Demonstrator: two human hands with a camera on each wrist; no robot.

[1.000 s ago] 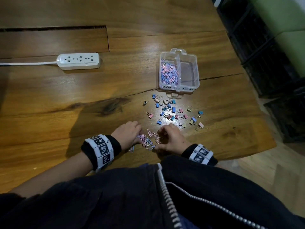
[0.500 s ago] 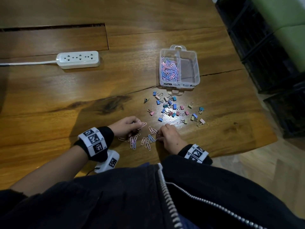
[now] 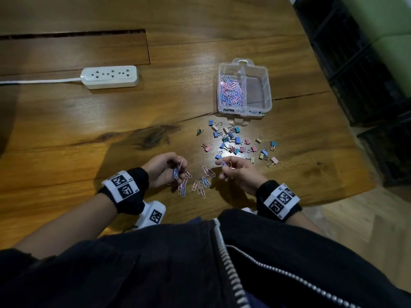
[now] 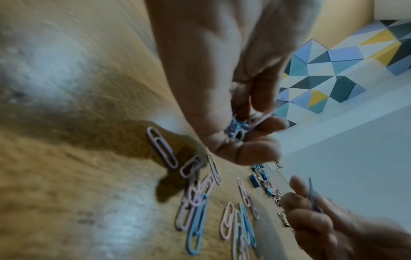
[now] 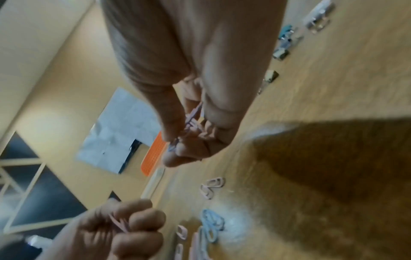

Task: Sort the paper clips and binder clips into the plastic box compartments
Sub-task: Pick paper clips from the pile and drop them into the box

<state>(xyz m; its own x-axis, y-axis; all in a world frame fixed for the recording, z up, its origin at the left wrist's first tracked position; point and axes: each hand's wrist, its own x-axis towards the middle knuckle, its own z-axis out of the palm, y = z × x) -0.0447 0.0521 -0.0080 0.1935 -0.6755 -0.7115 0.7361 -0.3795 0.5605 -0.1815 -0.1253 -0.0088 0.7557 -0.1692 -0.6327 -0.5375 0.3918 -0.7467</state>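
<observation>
Both fists loaded with paper clips, box lies straight ahead and a touch right

My left hand [image 3: 163, 168] is curled round a small bundle of blue and pink clips, lifted just off the wooden table [image 3: 66, 130]; between my hands the loose paper clips [image 3: 200, 184] lie mostly with their long axes pointing away from me, toward the box; my right hand [image 3: 235, 172] pinches a few more clips in its fingertips and sits nearer the plastic box [image 3: 268, 85], so I judge it has the shorter carry. The left compartment already holds a heap of paper clips, the right one looks bare, and the binder clips [image 3: 235, 143] are scattered in the path, between my right hand and the box
</observation>
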